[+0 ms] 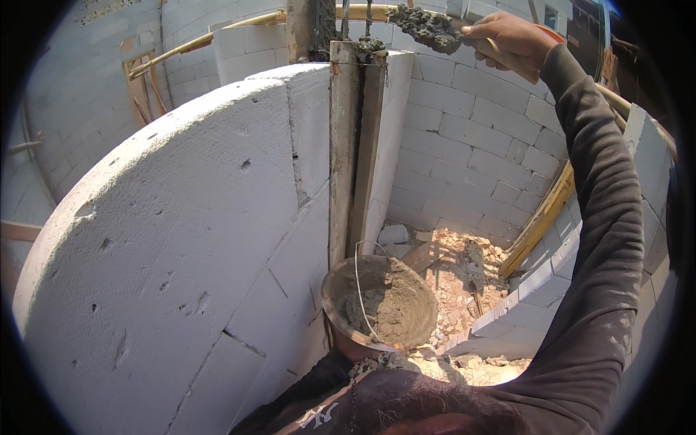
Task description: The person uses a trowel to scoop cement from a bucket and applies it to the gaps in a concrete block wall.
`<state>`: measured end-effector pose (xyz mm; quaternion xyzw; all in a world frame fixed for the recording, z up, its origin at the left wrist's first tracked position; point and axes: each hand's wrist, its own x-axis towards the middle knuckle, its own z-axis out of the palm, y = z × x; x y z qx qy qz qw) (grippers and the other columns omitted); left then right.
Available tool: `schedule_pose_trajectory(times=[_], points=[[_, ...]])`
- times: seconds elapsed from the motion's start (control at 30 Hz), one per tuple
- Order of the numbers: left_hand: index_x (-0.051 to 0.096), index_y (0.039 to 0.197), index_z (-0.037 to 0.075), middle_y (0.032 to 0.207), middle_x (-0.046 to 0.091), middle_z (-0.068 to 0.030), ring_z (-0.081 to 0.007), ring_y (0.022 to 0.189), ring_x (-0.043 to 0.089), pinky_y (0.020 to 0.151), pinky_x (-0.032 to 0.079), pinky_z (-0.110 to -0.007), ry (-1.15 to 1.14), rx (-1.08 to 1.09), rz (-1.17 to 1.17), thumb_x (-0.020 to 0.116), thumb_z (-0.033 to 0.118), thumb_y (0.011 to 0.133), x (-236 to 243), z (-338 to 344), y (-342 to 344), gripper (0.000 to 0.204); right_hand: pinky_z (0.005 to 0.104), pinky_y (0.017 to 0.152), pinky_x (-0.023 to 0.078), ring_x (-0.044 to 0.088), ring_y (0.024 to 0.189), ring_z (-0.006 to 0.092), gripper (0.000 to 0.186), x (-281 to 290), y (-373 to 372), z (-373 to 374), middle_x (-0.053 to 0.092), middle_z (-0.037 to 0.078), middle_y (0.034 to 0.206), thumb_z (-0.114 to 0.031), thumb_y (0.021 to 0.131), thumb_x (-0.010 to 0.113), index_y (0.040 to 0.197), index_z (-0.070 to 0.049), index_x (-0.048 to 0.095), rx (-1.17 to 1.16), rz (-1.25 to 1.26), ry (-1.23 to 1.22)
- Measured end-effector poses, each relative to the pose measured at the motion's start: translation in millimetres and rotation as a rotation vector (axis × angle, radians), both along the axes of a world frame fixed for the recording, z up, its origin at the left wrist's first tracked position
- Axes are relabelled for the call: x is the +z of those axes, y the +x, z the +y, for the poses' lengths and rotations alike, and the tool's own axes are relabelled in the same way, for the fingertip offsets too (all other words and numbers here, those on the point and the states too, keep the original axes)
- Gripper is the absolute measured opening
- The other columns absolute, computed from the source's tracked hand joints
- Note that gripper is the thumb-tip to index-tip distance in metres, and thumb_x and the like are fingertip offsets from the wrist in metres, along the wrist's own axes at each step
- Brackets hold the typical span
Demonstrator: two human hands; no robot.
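Observation:
My right hand (511, 42) is raised at the upper right, its fingers closed around the handle of a trowel. A lump of wet grey mortar (428, 29) covers the trowel's blade, level with the top of the formwork. Below, at the lower middle, my left hand (352, 349) holds a round bucket (339, 328) from beneath its near side; most of those fingers are hidden. Grey mortar (395, 304) lies inside the bucket, and its thin wire handle (357, 290) stands up across the opening. Upright boards (344, 159) form a narrow column mould, with mortar (370, 45) at its top.
A white block wall (181, 217) with a curved-looking top fills the left side. Another block wall (471, 130) stands behind. Rubble (464, 283) lies on the ground below. A yellowish timber (540, 217) leans at the right, and a bamboo pole (174, 51) crosses behind the column.

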<state>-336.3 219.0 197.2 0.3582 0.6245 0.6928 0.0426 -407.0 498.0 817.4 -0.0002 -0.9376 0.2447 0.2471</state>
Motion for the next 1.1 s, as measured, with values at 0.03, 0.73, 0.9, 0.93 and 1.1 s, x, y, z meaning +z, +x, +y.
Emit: schedule_pose_trajectory(times=[0.03, 0.73, 0.9, 0.93, 1.1], points=[[0.026, 0.156, 0.005, 0.155, 0.041, -0.0147, -0.0311, 0.142, 0.043, 0.121, 0.034, -0.051, 0.052, -0.076, -0.069, 0.090, 0.049, 0.073, -6, 10, 1, 0.113, 0.0327, 0.059, 0.051, 0.063, 0.067, 0.0148, 0.033, 12, -50, 44, 0.066, 0.006, 0.078, -0.033, 0.104, 0.062, 0.100, -0.001, 0.070, 0.231, -0.099, -0.160], [0.033, 0.155, 0.006, 0.148, 0.048, -0.0152, -0.0305, 0.135, 0.053, 0.112, 0.046, -0.052, 0.469, -0.362, -0.911, 0.081, 0.050, 0.073, 3, 6, -7, 0.104, 0.0374, 0.082, 0.056, 0.071, 0.089, 0.0260, 0.039, -261, 141, -13, 0.074, 0.017, 0.098, -0.031, 0.104, 0.062, 0.118, 0.005, 0.070, 0.046, -0.134, 0.091], [0.034, 0.162, 0.019, 0.159, 0.042, -0.0144, -0.0401, 0.143, 0.044, 0.115, 0.039, -0.066, 0.850, -0.624, -1.356, 0.039, 0.084, 0.092, 16, 17, -13, 0.096, 0.0440, 0.075, 0.054, 0.070, 0.086, 0.0316, 0.017, -369, 173, -49, 0.069, 0.016, 0.088, -0.020, 0.095, 0.066, 0.098, -0.004, 0.072, -0.048, -0.307, 0.808], [0.033, 0.162, 0.020, 0.160, 0.041, -0.0142, -0.0400, 0.144, 0.044, 0.115, 0.038, -0.066, 0.836, -0.631, -1.362, 0.042, 0.084, 0.091, 10, 20, -13, 0.097, 0.0430, 0.075, 0.054, 0.071, 0.087, 0.0312, 0.015, -389, 167, -49, 0.070, 0.017, 0.089, -0.017, 0.093, 0.066, 0.096, -0.003, 0.071, -0.042, -0.305, 0.882], [0.026, 0.164, 0.021, 0.161, 0.040, -0.0128, -0.0375, 0.147, 0.040, 0.116, 0.036, -0.066, 0.726, -0.636, -1.326, 0.055, 0.083, 0.085, -14, 35, -5, 0.105, 0.0486, 0.075, 0.057, 0.073, 0.084, 0.0349, 0.019, -422, 160, -50, 0.071, 0.018, 0.083, -0.020, 0.090, 0.065, 0.091, -0.002, 0.071, 0.087, -0.504, 0.677]])
